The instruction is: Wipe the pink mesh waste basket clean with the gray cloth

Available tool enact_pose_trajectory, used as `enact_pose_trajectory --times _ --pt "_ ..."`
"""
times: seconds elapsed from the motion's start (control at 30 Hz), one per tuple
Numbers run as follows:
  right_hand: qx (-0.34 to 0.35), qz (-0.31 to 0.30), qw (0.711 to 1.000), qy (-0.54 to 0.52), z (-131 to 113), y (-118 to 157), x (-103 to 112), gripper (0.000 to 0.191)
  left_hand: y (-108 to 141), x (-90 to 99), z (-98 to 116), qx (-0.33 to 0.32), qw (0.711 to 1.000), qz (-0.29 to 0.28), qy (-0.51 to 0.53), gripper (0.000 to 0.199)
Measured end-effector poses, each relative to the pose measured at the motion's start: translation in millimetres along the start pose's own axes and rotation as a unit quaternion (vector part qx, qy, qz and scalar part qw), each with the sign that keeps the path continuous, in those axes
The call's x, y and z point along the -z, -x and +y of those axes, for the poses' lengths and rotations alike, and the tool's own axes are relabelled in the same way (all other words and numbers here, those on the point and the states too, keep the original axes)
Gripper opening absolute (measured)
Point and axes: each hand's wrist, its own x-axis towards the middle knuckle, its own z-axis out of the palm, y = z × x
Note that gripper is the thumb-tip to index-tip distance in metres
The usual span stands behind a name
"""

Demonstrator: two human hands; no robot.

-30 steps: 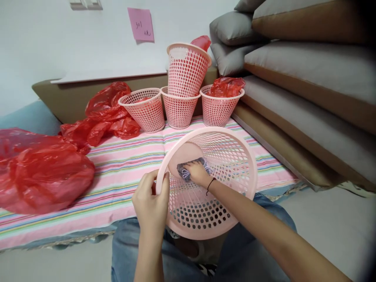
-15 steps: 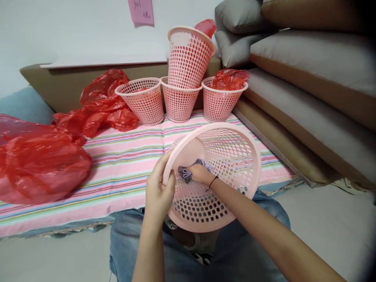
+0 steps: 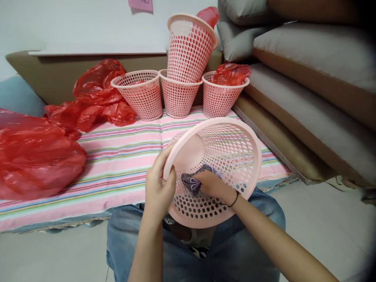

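A pink perforated plastic basket (image 3: 256, 156) is tilted over my lap, its wide mouth facing me. My left hand (image 3: 160, 184) grips the rim at its left side, thumb inside and fingers around the outer wall. Inside the basket, my right hand (image 3: 214, 184) clutches a dark grey and lilac cloth (image 3: 192, 181) against the lower inner wall. The fingers of that hand are closed and partly covered by the cloth. A dark band (image 3: 235, 199) circles the right wrist.
Pink baskets (image 3: 141, 100) with red plastic bags stand along the back, one stacked tilted in another (image 3: 180, 96). Crumpled red bags (image 3: 38, 156) lie on the striped cloth (image 3: 117, 156) at left. Grey cushions (image 3: 311, 58) are piled at right. A pink note (image 3: 141, 4) hangs on the wall.
My right hand has drawn the cloth toward me and slightly right, along the basket's inner wall. My left hand keeps its hold on the rim. The view has tipped slightly downward.
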Motion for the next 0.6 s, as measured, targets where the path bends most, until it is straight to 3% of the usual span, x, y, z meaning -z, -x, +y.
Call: enact_pose_trajectory --times 0.27,0.6 --pt "-0.024 -0.026 0.998 -0.055 -27 65 10 0.07 7 0.5 -3 -0.041 0.999 0.013 0.025 0.047" --pt "-0.083 -0.014 0.988 -0.131 -61 116 12 0.076 15 2.6 -1 -0.036 0.999 0.029 0.006 0.044"
